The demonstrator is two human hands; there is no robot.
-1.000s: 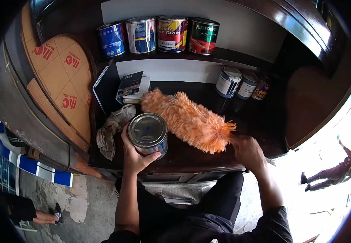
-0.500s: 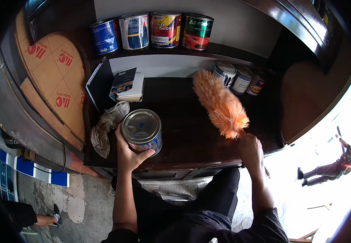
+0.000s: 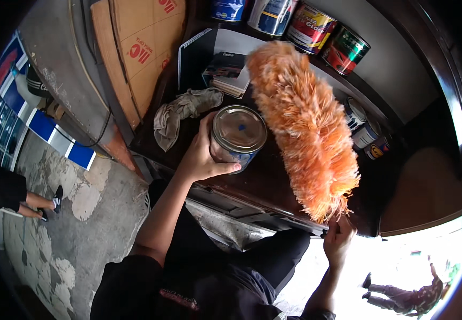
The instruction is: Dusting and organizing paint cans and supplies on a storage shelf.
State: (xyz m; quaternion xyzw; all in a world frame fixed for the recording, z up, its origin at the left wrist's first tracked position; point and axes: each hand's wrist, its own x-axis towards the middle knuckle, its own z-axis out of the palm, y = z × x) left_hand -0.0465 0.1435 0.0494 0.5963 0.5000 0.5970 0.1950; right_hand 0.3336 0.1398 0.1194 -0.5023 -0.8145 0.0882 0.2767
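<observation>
My left hand (image 3: 208,154) is wrapped round a paint can (image 3: 240,133) with a shiny metal lid and a blue label low on its side. The can is upright above the front part of the dark wooden desktop. In my right hand (image 3: 339,239) is the handle end of a fluffy orange duster (image 3: 308,133), which slants up and to the left, raised close to the camera. Its head covers part of the desktop and the shelf edge behind. A crumpled grey rag (image 3: 180,114) lies just left of the can.
Several paint cans (image 3: 346,49) line the upper shelf. Smaller cans (image 3: 367,133) stand at the back right of the desktop. Books (image 3: 228,77) and a spiral-bound folder (image 3: 193,56) sit at the back left. Two other people (image 3: 401,298) are farther off, one at each side.
My right hand has drawn the duster nearer and higher, so it looks larger. The view has turned and shifted. My left hand still grips the can.
</observation>
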